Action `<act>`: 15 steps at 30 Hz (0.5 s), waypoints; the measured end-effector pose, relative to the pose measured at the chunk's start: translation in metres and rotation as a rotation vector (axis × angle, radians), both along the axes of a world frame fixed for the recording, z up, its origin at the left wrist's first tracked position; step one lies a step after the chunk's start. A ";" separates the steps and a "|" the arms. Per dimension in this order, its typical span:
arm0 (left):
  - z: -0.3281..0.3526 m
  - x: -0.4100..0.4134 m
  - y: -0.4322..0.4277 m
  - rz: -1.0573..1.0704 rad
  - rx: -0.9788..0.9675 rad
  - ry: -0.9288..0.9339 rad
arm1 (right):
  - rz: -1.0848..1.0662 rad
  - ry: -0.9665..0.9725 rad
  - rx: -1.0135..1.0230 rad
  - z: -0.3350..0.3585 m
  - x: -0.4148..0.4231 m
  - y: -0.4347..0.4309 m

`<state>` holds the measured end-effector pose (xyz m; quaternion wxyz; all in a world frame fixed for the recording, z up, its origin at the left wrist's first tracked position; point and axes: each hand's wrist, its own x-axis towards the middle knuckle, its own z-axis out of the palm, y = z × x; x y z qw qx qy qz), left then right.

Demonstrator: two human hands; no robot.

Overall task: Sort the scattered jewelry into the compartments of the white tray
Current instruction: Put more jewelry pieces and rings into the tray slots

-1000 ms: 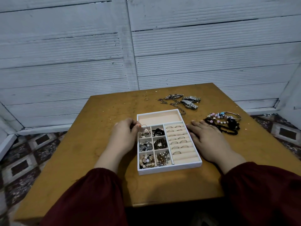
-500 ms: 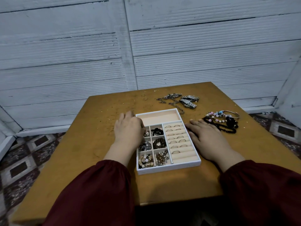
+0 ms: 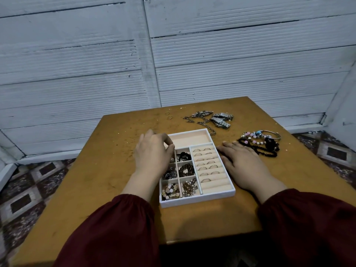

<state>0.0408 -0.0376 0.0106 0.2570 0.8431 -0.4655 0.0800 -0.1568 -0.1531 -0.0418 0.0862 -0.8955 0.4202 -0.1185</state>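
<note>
The white tray [image 3: 198, 201] lies in the middle of the wooden table [image 3: 107, 170]. Its right column holds several rings [image 3: 205, 162]; the small left compartments hold beads and chains [image 3: 186, 169]; the wide far compartment [image 3: 189, 140] is bare. My left hand [image 3: 154, 153] hovers over the far-left small compartment, fingertips bunched and pointing down; what they hold is hidden. My right hand [image 3: 244, 166] lies flat on the table against the tray's right side. Loose watches [image 3: 221, 119], chains [image 3: 199, 120], two small rings [image 3: 169, 116] and bead bracelets [image 3: 260, 142] lie beyond the tray.
A white slatted wall stands right behind the table's far edge. Patterned floor tiles [image 3: 28, 189] show on both sides. The table's near edge runs just under my dark red sleeves [image 3: 115, 234].
My left hand, which pinched a small hoop beside the tray, has moved right and forward over the far-left small compartment. The hoop is now out of sight. The right hand has stayed put.
</note>
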 end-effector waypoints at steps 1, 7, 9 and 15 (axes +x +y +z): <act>0.002 -0.002 -0.001 -0.016 -0.018 0.013 | -0.001 -0.011 0.005 0.000 0.000 0.000; 0.007 -0.012 -0.006 -0.111 -0.108 0.097 | -0.006 -0.228 0.028 0.003 -0.002 -0.001; 0.008 -0.012 -0.008 -0.131 -0.137 0.130 | -0.032 -0.294 0.057 0.009 0.001 -0.001; 0.012 -0.003 -0.020 -0.193 -0.262 0.220 | -0.015 -0.492 0.123 0.036 0.030 -0.003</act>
